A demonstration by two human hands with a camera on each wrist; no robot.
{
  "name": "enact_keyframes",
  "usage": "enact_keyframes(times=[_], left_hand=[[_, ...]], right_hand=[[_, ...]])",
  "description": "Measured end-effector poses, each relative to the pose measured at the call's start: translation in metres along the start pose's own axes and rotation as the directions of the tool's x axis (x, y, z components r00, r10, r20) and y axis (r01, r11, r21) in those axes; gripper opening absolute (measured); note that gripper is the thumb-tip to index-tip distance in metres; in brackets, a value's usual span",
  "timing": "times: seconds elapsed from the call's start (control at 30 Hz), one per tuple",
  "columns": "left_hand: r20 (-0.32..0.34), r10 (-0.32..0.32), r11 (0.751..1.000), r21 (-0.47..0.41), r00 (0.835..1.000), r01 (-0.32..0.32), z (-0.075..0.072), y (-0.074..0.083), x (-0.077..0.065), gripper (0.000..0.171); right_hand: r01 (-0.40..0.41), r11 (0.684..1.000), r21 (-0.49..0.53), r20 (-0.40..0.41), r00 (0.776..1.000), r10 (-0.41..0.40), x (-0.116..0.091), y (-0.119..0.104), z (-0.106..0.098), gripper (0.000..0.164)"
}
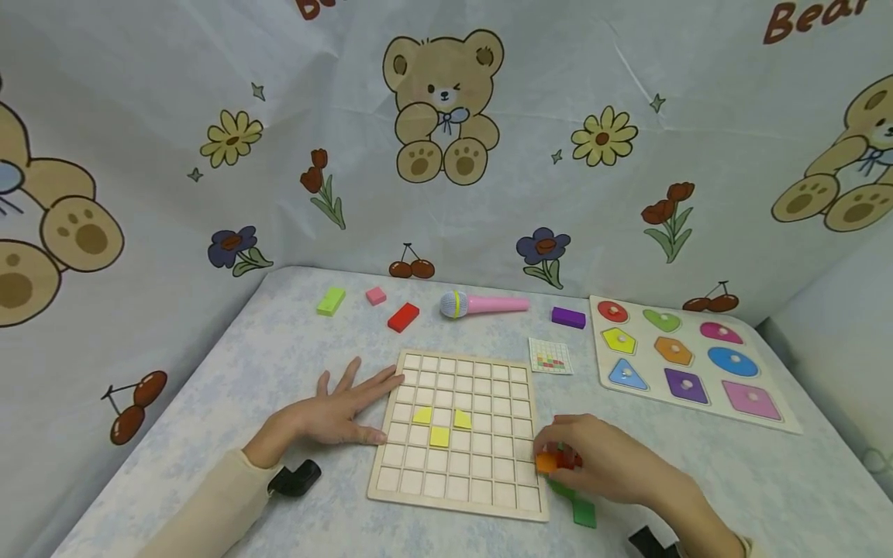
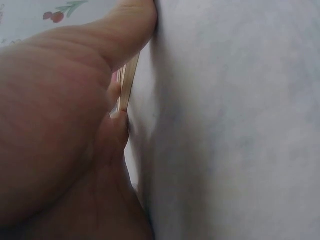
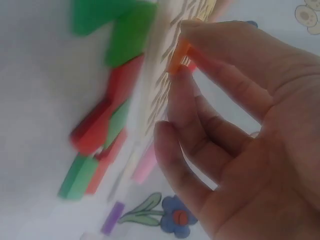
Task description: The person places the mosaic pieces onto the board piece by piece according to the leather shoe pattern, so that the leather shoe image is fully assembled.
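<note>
Right grip (image 1: 614, 457): pinched an orange tile (image 1: 546, 463) by the grid board's (image 1: 456, 487) right edge.
Left grip (image 1: 338, 415): lay with fingers spread, touching the grid board's left edge.
Yellow tiles (image 1: 439, 437): three sat in the grid board's cells.
Tabletop (image 1: 335, 511): was mottled pale blue and white beneath the grid board.
Backdrop (image 1: 474, 221): rose beyond the grid board, whitish cloth printed with bears, flowers and cherries.
</note>
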State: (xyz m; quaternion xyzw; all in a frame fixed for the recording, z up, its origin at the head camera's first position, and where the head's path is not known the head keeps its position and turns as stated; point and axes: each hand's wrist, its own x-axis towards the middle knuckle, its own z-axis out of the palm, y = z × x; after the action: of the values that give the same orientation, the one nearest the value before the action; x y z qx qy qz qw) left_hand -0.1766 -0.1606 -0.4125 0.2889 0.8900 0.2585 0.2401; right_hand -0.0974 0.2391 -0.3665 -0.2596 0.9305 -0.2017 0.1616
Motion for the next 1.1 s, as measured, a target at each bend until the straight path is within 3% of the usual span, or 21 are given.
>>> enact_keyframes(times=[0.23, 0.43, 0.6, 1.1], left_hand=[[-0.010, 0.002, 1.000, 0.018, 1.000, -0.002, 0.001, 0.001, 0.001, 0.091], [-0.012, 0.003, 0.999, 0.032, 1.000, -0.002, 0.001, 0.001, -0.001, 0.091], [-0.009, 0.004, 1.000, 0.027, 1.000, -0.003, 0.000, 0.001, 0.000, 0.091], [0.009, -0.014, 0.999, 0.030, 1.000, 0.014, 0.003, -0.002, 0.005, 0.091]], right_hand=[[0.083, 0.997, 0.008, -0.012, 0.996, -0.083, 0.029, -0.021, 0.003, 0.018], [0.177, 0.983, -0.044, -0.046, 0.983, -0.179, 0.052, -0.038, 0.008, 0.016], [0.197, 0.978, -0.071, -0.054, 0.978, -0.201, 0.070, -0.052, 0.010, 0.017], [0.234, 0.965, -0.116, 0.019, 0.972, -0.233, 0.114, -0.079, 0.020, 0.012]])
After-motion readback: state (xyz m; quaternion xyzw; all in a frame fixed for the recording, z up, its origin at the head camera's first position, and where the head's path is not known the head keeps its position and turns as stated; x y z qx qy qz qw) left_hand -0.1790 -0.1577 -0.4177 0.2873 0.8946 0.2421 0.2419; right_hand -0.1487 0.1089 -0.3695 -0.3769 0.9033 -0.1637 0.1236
